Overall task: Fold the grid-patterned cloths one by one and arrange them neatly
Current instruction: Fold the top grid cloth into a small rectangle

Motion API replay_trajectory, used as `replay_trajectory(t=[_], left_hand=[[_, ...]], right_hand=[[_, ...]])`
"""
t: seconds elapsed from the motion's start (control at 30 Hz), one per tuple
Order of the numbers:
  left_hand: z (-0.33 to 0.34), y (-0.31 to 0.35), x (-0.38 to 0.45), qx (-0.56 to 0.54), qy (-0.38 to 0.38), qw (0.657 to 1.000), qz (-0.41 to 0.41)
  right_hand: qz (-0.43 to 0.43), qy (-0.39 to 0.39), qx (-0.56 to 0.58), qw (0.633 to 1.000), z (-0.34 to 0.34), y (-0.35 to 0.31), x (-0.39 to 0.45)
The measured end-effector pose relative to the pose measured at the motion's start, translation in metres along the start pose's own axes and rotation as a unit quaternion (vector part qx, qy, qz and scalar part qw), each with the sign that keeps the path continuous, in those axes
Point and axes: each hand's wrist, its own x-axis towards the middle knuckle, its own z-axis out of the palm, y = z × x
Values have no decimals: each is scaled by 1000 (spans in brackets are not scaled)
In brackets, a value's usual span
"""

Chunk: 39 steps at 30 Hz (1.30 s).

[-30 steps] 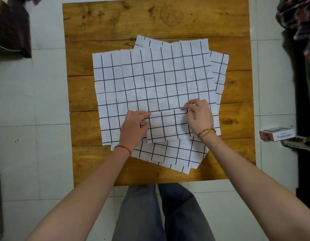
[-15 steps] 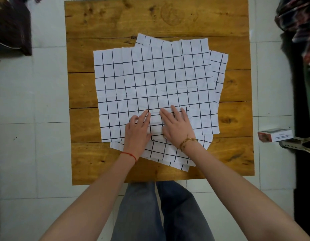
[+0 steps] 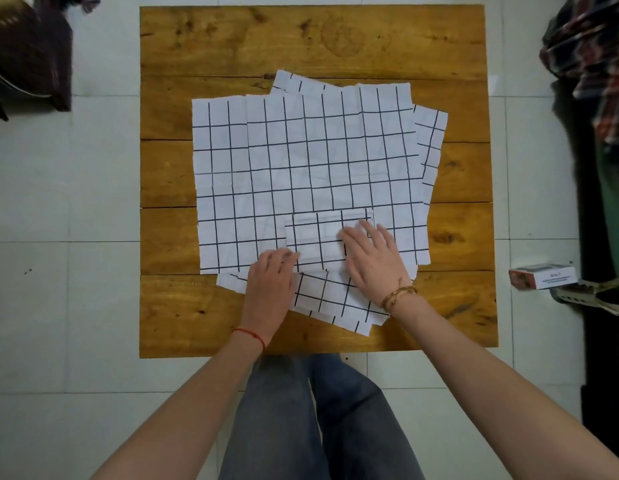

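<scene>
A wooden counter is filling the middle of the frame, and a loose stack of white cloths with black grid lines is lying spread across it, the sheets overlapping at slightly different angles so that corners are sticking out at the top, the right and the lower edge. On top of the stack, toward the lower middle of the frame, a small folded cloth is sitting as a compact rectangle.

The right hand is lying flat on the right part of the folded cloth, fingers straight and slightly spread, pressing down and gripping nothing. A thin bracelet is circling its wrist. The left hand is resting at the lower left corner of the folded cloth, its fingers bent down over the cloth edge there; whether it is pinching the fabric or only pressing on it, I cannot tell. A red string is showing on the left wrist.

Below the counter, at the bottom centre of the frame, the person's legs in grey trousers are showing over a pale tiled floor. At the right edge a small box is lying on the floor, well apart from the cloths.
</scene>
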Motion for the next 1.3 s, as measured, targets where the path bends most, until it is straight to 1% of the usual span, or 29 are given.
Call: replay_trajectory(t=[0.1,0.17,0.27,0.37,0.5,0.6,0.67,0.73,0.8,0.87,0.9,0.97,1.07,1.17,1.23,1.3], left_hand=[[8,7,-22,20,-6,1000,-6],[14,11,-29,27,-26,999,-16],[18,13,-34,35,-68,997,-32],[19,13,-34,43,-97,993,-42],[18,13,-33,46,-103,993,-46],[16,14,-33,44,-107,992,-50],[15,15,-32,39,-105,992,-49],[13,16,-31,31,-91,994,-46],[10,17,-28,6,-58,997,-54],[9,18,-23,-27,-15,997,-76],[9,18,-21,-37,3,995,-88],[8,20,-16,-46,17,993,-103],[9,22,-9,-48,0,993,-110],[9,21,-7,-50,-6,992,-112],[9,20,-7,-70,-5,991,-113],[8,18,-7,-96,-5,988,-118]], right_hand=[[-64,-26,-10,998,12,-28,-10],[-79,-49,-25,995,22,-39,-15],[-57,-68,-37,995,28,-38,-24],[-33,-52,-44,997,28,-21,-35],[14,-31,-40,999,27,14,-52],[2,-38,-52,998,25,26,-57],[-2,-12,-37,999,23,25,-52],[22,45,12,999,17,21,-37],[52,104,62,991,6,15,-14],[63,135,88,985,-5,10,14],[62,129,98,985,-11,8,28],[57,87,105,989,-19,5,55],[48,20,57,997,-21,2,85],[56,-23,12,998,-17,-3,98],[64,-40,6,997,-15,-4,99],[74,-67,37,994,-16,-3,99]])
